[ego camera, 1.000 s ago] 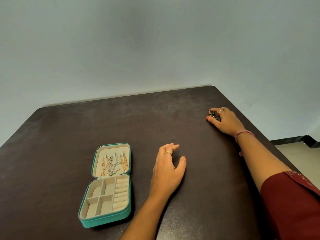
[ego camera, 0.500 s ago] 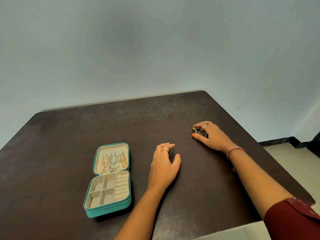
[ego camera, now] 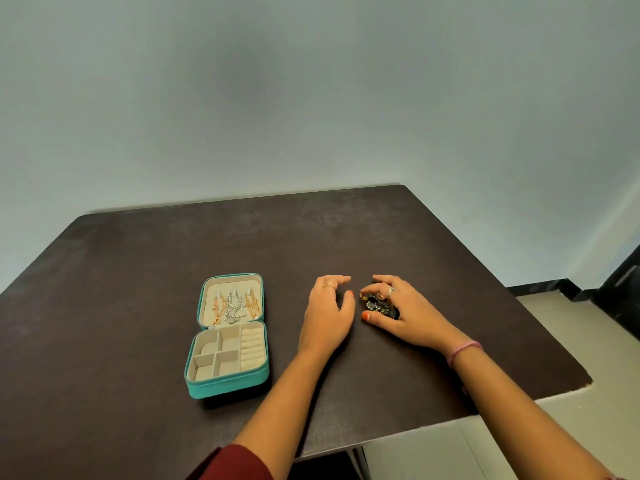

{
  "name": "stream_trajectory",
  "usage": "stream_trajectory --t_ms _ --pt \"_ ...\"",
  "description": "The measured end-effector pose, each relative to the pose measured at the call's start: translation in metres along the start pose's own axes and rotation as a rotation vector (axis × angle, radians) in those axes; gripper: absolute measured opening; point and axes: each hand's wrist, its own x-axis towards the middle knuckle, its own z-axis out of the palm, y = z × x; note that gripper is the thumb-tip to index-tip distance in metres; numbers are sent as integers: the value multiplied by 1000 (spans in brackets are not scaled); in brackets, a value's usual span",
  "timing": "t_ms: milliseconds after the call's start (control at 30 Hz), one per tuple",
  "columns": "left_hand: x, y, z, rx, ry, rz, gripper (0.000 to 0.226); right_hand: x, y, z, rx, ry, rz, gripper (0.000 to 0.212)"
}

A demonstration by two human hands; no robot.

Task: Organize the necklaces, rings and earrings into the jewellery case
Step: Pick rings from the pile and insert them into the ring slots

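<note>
Dark matte table (ego camera: 138, 271) w/ open teal case (ego camera: 228, 382), chains (ego camera: 233, 306) in lid; right hand (ego camera: 405, 315) grip clutches dark jewellery clump (ego camera: 379, 304); left hand (ego camera: 327, 315) relaxed.

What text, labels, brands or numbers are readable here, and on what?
None readable in this view.
Jewellery case: plain teal shell, beige lining, no logo or label showing.
Necklaces in the lid: no tags.
Dark jewellery pile under the right hand: too small and covered to show any marking.
Left hand, table, wall: no writing.
</note>
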Motion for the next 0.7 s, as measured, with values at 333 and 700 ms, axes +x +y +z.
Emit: stream_trajectory --t_ms 333,700 --pt "-9 1 -3 56 -54 88 31 -47 -12 5 232 160 71 70" --pt "-23 3 2 501 -175 220 46 -75 -19 13 -3 181 255 72"
